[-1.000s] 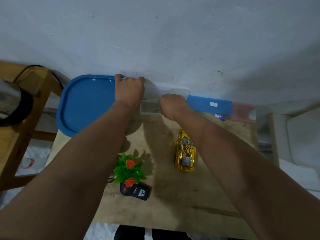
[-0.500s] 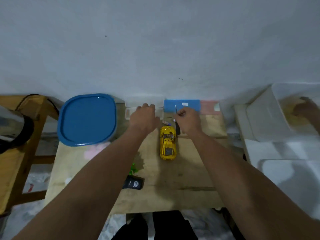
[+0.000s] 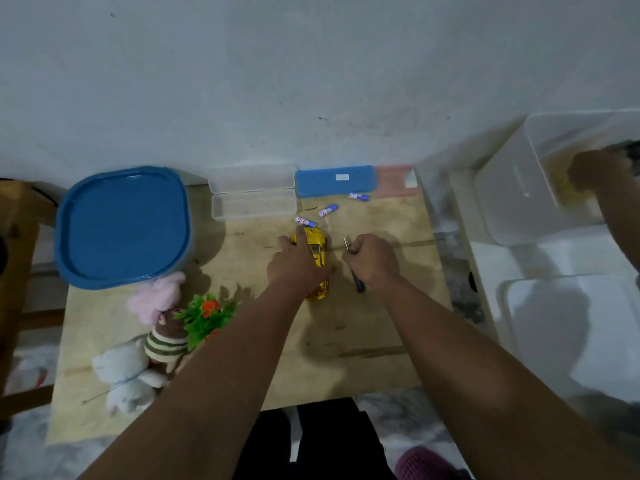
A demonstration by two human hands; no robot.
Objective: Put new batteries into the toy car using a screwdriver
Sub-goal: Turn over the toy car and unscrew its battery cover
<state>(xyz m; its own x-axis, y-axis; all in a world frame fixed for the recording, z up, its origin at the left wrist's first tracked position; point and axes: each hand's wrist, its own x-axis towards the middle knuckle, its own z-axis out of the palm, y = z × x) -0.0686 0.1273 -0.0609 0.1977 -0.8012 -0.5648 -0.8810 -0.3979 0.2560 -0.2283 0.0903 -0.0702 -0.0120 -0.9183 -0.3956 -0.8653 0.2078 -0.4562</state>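
A yellow toy car (image 3: 317, 245) lies on the wooden table (image 3: 363, 327), nose pointing away from me. My left hand (image 3: 296, 268) lies over the car's left side and middle, fingers wrapped on it. My right hand (image 3: 374, 263) is closed on a screwdriver (image 3: 347, 244); its metal tip sticks out above the fist and its dark handle (image 3: 359, 285) below. The screwdriver is just right of the car, not touching it. Three blue-and-white batteries lie beyond the car: one (image 3: 306, 222) near its nose, one (image 3: 328, 211) farther back, one (image 3: 359, 197) by the blue case.
An open clear plastic case (image 3: 252, 199) and a blue case (image 3: 335, 181) stand at the back by the wall. A large blue lid (image 3: 123, 225) sits at the left. Plush toys (image 3: 156, 334) and a small plastic plant (image 3: 206, 317) crowd the front left. Another person's hand (image 3: 599, 174) reaches into a white bin (image 3: 512, 188) at the right.
Both hands have come back from the clear case at the wall to the car. My left hand now rests on the car and my right hand holds the screwdriver beside it.
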